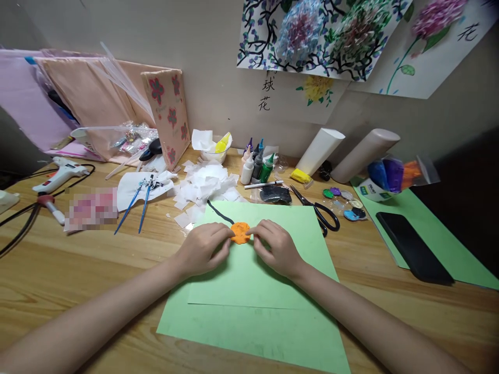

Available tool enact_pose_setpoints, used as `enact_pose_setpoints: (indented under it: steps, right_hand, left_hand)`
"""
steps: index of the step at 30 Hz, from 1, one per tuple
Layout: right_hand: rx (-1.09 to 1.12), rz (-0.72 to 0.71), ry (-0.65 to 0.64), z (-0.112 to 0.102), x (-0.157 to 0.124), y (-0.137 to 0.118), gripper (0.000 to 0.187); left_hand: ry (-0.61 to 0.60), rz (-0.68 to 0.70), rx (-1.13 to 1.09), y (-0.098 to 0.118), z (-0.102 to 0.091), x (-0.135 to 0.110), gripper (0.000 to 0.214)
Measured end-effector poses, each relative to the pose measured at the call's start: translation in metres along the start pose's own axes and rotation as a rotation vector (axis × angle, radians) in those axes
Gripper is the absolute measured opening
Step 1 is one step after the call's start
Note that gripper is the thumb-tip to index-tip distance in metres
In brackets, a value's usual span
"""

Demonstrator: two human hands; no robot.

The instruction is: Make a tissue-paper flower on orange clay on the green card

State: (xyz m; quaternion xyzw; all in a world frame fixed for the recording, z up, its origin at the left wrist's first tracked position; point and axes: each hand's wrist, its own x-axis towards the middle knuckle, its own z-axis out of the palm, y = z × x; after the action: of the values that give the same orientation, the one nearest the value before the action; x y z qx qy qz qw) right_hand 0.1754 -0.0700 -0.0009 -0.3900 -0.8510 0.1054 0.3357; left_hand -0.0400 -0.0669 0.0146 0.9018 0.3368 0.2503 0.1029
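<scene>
Over pale green sheets (249, 332) on the wooden table (78, 270), the left hand (205, 246) and the right hand (278, 246) set their fingertips at opposite edges of a flat orange disc (240, 232), though whether either pinches it cannot be told. From the disc's upper left, a thin black strip (220, 213) runs toward a heap of white scraps (210, 182), while black scissors (313, 204) lie to the right. Farther back stand small bottles (257, 169), below flower pictures (300, 31) on the wall.

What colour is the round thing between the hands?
The round piece is orange, seen best in the head view.
</scene>
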Motion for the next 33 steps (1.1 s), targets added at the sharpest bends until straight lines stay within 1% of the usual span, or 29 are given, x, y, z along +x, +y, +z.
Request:
enact_pose_setpoints:
  steps: [2, 5, 9, 11, 12, 13, 15, 17, 18, 20, 21, 22, 23, 24, 25, 27, 30, 33]
  right_hand:
    - [-0.004, -0.021, -0.004, 0.000, -0.001, 0.000, 0.019]
    - [-0.081, -0.066, -0.076, 0.002, 0.001, -0.001, 0.017]
    - [-0.171, -0.060, -0.125, 0.007, 0.005, -0.004, 0.015]
    - [-0.179, -0.067, -0.148, 0.008, 0.006, -0.007, 0.013]
    - [-0.154, -0.072, -0.146, 0.007, 0.006, -0.008, 0.012]
    - [-0.110, -0.063, -0.117, 0.006, 0.007, -0.008, 0.012]
    - [-0.018, 0.002, 0.015, 0.002, 0.009, -0.002, 0.013]
    - [-0.002, 0.116, 0.185, -0.008, 0.013, 0.013, 0.016]
    - [-0.035, 0.161, 0.235, -0.015, 0.015, 0.026, 0.018]
    - [-0.111, 0.239, 0.312, -0.035, 0.020, 0.056, 0.023]
    - [-0.195, 0.311, 0.354, -0.047, 0.022, 0.073, 0.025]
    - [-0.301, 0.411, 0.360, -0.058, 0.024, 0.090, 0.026]
    - [-0.393, 0.522, 0.295, -0.069, 0.025, 0.107, 0.028]
    - [-0.421, 0.571, 0.257, -0.077, 0.026, 0.121, 0.028]
    - [-0.439, 0.602, 0.237, -0.084, 0.027, 0.134, 0.027]
    - [-0.461, 0.643, 0.169, -0.088, 0.030, 0.153, 0.028]
    - [-0.492, 0.692, 0.070, -0.082, 0.039, 0.167, 0.035]
    - [-0.532, 0.718, 0.027, -0.076, 0.047, 0.167, 0.034]
  left_hand:
    - [0.019, -0.022, -0.021, 0.000, -0.001, -0.001, 0.022]
    - [0.005, -0.022, -0.024, 0.000, -0.001, -0.001, 0.023]
    - [-0.002, -0.018, -0.038, 0.000, 0.001, -0.001, 0.023]
    - [-0.011, -0.011, -0.048, 0.000, 0.001, -0.001, 0.024]
    - [-0.017, -0.002, -0.052, 0.000, 0.001, -0.001, 0.026]
    - [-0.030, 0.014, -0.055, 0.000, 0.001, -0.001, 0.030]
    - [-0.080, 0.063, -0.056, 0.000, 0.000, 0.001, 0.041]
    - [-0.165, 0.109, -0.051, 0.000, -0.001, 0.002, 0.050]
    - [-0.211, 0.125, -0.047, 0.000, -0.002, 0.003, 0.053]
    - [-0.280, 0.142, -0.045, -0.002, -0.003, 0.004, 0.056]
    - [-0.299, 0.146, -0.047, -0.003, -0.004, 0.005, 0.057]
    - [-0.312, 0.150, -0.050, -0.003, -0.004, 0.006, 0.057]
    - [-0.324, 0.155, -0.052, -0.004, -0.005, 0.007, 0.057]
    - [-0.336, 0.158, -0.052, -0.004, -0.005, 0.008, 0.056]
    - [-0.349, 0.158, -0.049, -0.004, -0.006, 0.008, 0.056]
    - [-0.372, 0.145, -0.037, -0.004, -0.007, 0.010, 0.053]
    - [-0.391, 0.108, -0.022, -0.002, -0.007, 0.009, 0.051]
    - [-0.383, 0.101, -0.023, -0.003, -0.006, 0.007, 0.052]
